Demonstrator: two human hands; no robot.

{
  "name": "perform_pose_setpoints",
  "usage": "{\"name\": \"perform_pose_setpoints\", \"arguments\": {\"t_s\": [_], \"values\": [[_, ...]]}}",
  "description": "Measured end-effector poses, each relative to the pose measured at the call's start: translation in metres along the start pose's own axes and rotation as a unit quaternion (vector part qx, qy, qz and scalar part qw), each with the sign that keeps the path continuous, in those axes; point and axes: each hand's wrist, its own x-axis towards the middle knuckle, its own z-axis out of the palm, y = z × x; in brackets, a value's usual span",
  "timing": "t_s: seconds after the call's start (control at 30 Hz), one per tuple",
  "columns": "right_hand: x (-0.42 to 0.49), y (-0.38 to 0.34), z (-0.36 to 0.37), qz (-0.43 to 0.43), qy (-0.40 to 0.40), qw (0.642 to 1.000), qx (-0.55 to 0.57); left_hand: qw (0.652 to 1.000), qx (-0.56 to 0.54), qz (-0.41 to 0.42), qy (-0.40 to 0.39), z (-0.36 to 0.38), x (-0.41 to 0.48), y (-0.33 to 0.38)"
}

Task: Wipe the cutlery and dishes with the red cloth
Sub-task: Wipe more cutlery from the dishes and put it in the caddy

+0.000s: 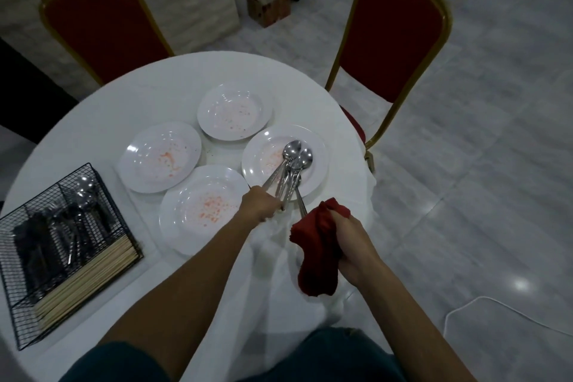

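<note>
Grips a bundle of shiny steel spoons [294, 161] in the left hand [262, 205], fingers curled tight round the handles, bowls fanned just above the right-hand white round plate [319, 149] on the white-draped round table [148, 93]. Clutches the crumpled red cloth [319, 245] in the right hand [350, 239], fist closed round it, apparently folding it over the handle end of one spoon. Risks dragging the whole bundle loose by tugging that single spoon through the cloth, with a clatter onto the plate below. Risks, too, dipping the spoon bowls into the orange-red smears on the plate by lowering them. Leaves three more stained white plates [136, 149] unwiped, and a black wire basket [21, 304] of cutlery [62, 226] and pale chopsticks [93, 270] at the left edge.
</note>
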Motion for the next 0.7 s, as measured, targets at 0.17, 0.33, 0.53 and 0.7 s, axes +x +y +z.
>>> {"name": "perform_pose_setpoints", "arguments": {"t_s": [0.17,0.33,0.53,0.7], "values": [[0.004,0.003,-0.006,0.014,-0.071,0.99,0.125,0.958,-0.248,-0.042,-0.136,-0.017,-0.041,-0.008],[0.005,-0.005,0.012,0.022,-0.12,0.978,0.167,0.931,-0.349,0.028,-0.107,-0.038,-0.084,-0.011],[-0.009,0.003,0.072,0.003,-0.219,0.976,-0.011,0.983,-0.152,0.099,-0.027,-0.035,-0.13,-0.008],[-0.002,-0.005,0.091,-0.062,-0.157,0.982,-0.083,0.985,-0.124,0.117,-0.005,-0.038,-0.151,-0.03]]}}
